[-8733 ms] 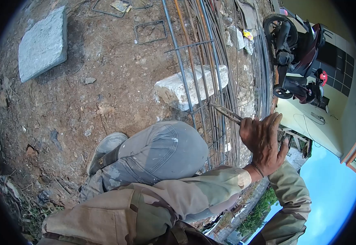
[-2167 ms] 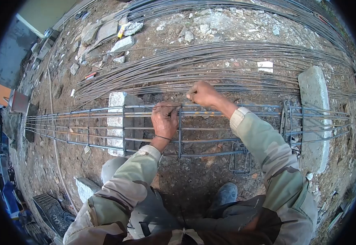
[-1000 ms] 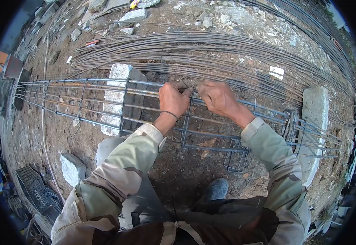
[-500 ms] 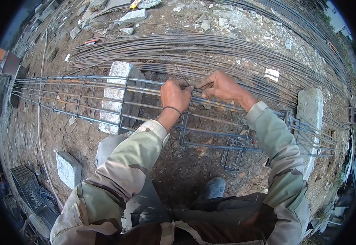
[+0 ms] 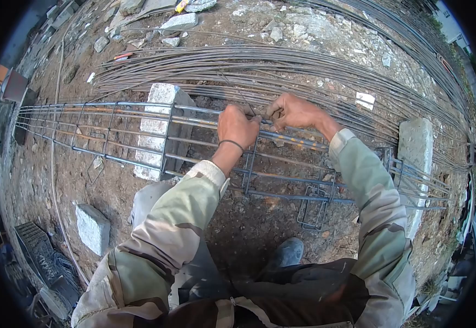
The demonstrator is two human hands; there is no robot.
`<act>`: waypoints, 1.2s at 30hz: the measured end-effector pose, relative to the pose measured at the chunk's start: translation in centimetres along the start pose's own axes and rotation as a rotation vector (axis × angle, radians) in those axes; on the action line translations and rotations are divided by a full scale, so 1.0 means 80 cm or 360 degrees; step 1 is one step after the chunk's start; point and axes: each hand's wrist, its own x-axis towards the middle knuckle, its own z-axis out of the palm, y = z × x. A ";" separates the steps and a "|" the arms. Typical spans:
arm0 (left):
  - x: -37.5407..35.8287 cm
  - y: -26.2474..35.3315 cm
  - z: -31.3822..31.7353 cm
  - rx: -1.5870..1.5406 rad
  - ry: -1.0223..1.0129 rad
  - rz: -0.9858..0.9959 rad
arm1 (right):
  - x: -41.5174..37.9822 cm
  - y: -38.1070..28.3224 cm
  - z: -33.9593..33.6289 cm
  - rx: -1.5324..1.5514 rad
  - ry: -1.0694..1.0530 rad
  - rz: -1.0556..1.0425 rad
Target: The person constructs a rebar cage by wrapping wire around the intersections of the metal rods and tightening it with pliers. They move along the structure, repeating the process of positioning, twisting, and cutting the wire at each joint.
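Observation:
A long cage of steel reinforcing bars (image 5: pixel 195 121) runs across the view, with square stirrups (image 5: pixel 167 136) around its bars. My left hand (image 5: pixel 237 129) is closed at the cage's far upper bar, beside a stirrup. A thin tie wire (image 5: pixel 237 92) slants up and left from its fingertips. Just to the right, my right hand (image 5: pixel 297 113) is closed in a pinch over the same bar, thumb and forefinger together. What lies between those right fingertips is too small to make out. The two hands' fingertips are close together.
A concrete block (image 5: pixel 159 134) supports the cage on the left, another slab (image 5: pixel 415 147) on the right. Many loose bars (image 5: pixel 194 63) lie behind it. Loose stirrups (image 5: pixel 312 210) hang near the cage's lower side. A smaller block (image 5: pixel 92 229) sits at lower left.
My right hand has shifted slightly up and left, its fingers drawn closer to my left hand. The left hand stays at the same bar, and the cage keeps its place.

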 end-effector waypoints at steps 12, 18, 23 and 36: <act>0.015 -0.016 -0.006 0.0082 -0.0225 0.0363 | -0.006 0.010 -0.004 0.0007 -0.0031 -0.0128; 0.011 -0.014 -0.011 0.0106 -0.0251 0.0398 | 0.007 0.010 0.017 -0.0202 0.0031 -0.0178; 0.006 -0.014 -0.011 0.0047 -0.0225 0.0475 | 0.011 0.014 0.019 -0.0476 0.0171 -0.0469; 0.002 -0.006 -0.003 0.0073 -0.0246 0.0165 | 0.035 0.018 0.030 0.0726 -0.0038 0.0405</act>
